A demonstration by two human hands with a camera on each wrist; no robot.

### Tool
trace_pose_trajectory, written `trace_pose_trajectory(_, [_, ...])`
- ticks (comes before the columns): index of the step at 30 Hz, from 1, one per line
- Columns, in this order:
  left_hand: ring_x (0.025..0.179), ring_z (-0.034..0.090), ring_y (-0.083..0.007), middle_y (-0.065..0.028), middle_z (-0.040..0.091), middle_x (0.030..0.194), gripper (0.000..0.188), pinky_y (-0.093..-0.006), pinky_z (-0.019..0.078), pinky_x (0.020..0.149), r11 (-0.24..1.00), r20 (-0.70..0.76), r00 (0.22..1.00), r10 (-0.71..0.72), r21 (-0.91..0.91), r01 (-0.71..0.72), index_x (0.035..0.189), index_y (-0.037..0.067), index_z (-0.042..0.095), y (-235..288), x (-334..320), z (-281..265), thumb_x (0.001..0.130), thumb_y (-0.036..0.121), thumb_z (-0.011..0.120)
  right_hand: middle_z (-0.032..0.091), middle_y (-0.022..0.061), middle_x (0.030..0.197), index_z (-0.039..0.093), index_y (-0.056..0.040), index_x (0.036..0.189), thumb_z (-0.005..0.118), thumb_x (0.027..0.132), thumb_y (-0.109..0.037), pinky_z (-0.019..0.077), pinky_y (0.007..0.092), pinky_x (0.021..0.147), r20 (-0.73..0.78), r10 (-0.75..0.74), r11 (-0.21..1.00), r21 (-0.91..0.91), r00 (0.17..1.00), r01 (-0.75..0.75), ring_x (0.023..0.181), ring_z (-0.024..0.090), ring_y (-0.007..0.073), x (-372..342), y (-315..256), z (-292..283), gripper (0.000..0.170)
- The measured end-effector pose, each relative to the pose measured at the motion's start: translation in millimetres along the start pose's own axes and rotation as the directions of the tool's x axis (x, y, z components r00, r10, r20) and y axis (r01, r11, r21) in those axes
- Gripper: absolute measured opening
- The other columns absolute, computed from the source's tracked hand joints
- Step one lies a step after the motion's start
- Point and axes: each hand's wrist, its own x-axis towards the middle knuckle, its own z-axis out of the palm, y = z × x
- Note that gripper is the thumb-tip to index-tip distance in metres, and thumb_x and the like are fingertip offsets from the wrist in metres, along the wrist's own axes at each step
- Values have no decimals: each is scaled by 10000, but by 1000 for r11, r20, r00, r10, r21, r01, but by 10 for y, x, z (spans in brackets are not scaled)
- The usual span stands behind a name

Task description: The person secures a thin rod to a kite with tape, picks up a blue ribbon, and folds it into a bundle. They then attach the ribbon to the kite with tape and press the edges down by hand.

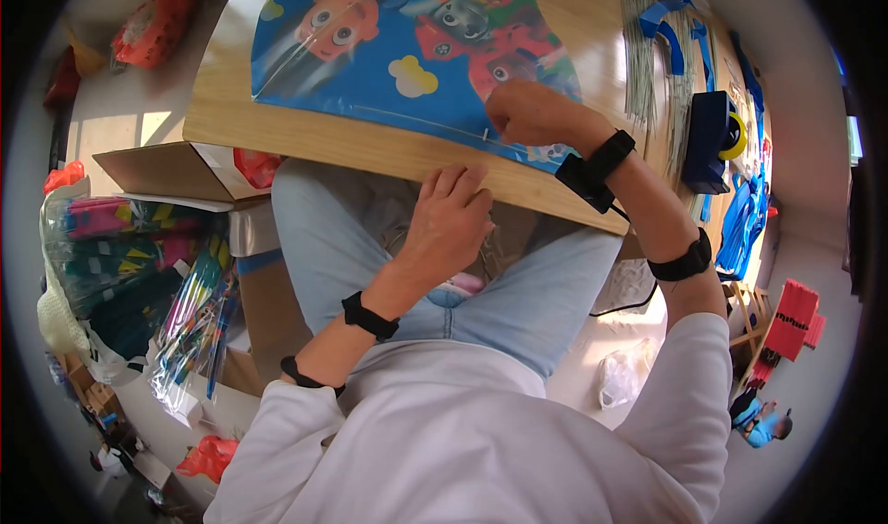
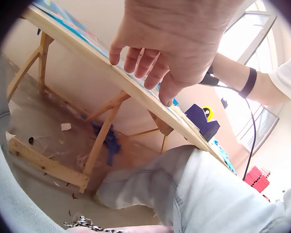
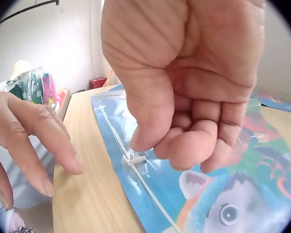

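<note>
A glossy blue sheet [image 1: 370, 85] printed with cartoon characters lies on the wooden table. A thin white strip [image 3: 157, 199] runs along its near edge, with a small white plastic piece [image 3: 135, 159] on it. Over that edge is my right hand [image 1: 541, 115], its fingers curled in toward the palm. In the right wrist view the thumb tip is right beside the white piece; nothing shows between thumb and fingers. My left hand [image 1: 451, 217] is at the table's front edge, fingers loosely bent, holding nothing. The left wrist view shows its fingers spread apart.
Thin pale sticks [image 1: 638, 61], blue strips [image 1: 661, 29] and a dark blue tape dispenser [image 1: 708, 145] with yellow tape occupy the table's right side. An open cardboard box [image 1: 166, 171] and wrapped colourful bundles [image 1: 120, 246] stand left. Wooden table legs [image 2: 104, 141] show below.
</note>
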Motion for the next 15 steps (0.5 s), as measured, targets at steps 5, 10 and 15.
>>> trace_pose_trajectory(5, [1160,500,-368,-155,524,1310,346,-498,419,983,1000,9,1000,0,-8,0,960,12,612,2,64,38,671,85,787,646,130,755,629,-28,688,708,639,-66,484,444,670,-14,11,1000,24,1000,-11,771,630,346,38,0,-6,100])
trace_pose_trajectory(10, [1154,502,-366,-157,511,1352,315,-501,416,985,1000,15,1000,6,1,-6,925,16,612,-11,89,48,673,92,784,650,128,755,628,-30,695,700,638,-61,486,446,669,-16,17,1000,3,1000,-17,775,632,347,73,14,-1,97])
trace_pose_trajectory(15, [1151,504,-362,-162,505,1379,298,-503,410,989,1000,26,1000,13,20,-13,895,15,611,-25,96,66,674,105,788,652,130,771,633,-36,703,694,639,-63,488,452,681,-19,22,1000,-16,1000,-22,801,632,352,76,29,6,93])
